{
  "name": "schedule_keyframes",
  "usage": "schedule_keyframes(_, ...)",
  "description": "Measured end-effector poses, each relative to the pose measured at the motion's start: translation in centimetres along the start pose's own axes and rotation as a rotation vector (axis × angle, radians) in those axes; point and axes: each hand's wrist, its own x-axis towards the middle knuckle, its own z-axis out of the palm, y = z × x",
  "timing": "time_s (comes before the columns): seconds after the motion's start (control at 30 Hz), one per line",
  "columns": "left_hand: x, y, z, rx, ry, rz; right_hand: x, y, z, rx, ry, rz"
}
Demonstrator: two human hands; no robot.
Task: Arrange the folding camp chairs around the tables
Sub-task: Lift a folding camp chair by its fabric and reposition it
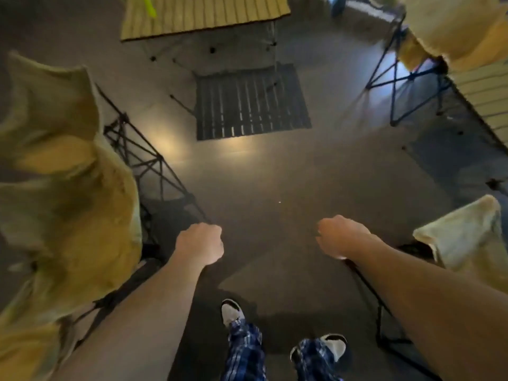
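The large tan camp chair (63, 188) stood at the person's left, its seat seemingly facing right and its length running up the frame. The slatted table (203, 15) stood ahead. The left hand (199, 247) was curled, apparently round a black frame rod; the right hand (341, 237) hung fisted, its hold unclear. Dragging the chair might snag its legs on the dark floor mat (250, 103).

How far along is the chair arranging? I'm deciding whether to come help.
Partly done, it seems. One tan fabric folding chair already stands by the slatted wooden table at right. Both the left hand and right hand are curled, holding nothing visible. The chairs at left and lower right stand away from the far slatted table, probably still unplaced.
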Motion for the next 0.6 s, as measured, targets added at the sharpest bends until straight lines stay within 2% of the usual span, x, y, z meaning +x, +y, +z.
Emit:
schedule_keyframes(0.13, -2.4, -11.7, 3.0, -0.111, -0.018, -0.150, 3.5, -14.3, -2.5, -0.144, -0.017, -0.200)
schedule_keyframes(0.27, -5.7, -21.3, 6.4, -0.341, -0.016, -0.391, 5.3, -27.6, -3.0, -0.260, -0.026, -0.377)
schedule_keyframes(0.43, -8.2, -26.4, 8.8, -0.604, -0.018, -0.591, 6.6, -38.0, -2.4, -0.446, -0.033, -0.547)
schedule_keyframes(0.5, -8.0, -26.5, 9.5, -0.634, -0.037, -0.629, 7.2, -40.4, -2.2, -0.537, -0.073, -0.593)
schedule_keyframes(0.6, -5.4, -26.3, 8.5, -0.642, -0.079, -0.649, 10.0, -42.6, -3.7, -0.641, -0.048, -0.634)
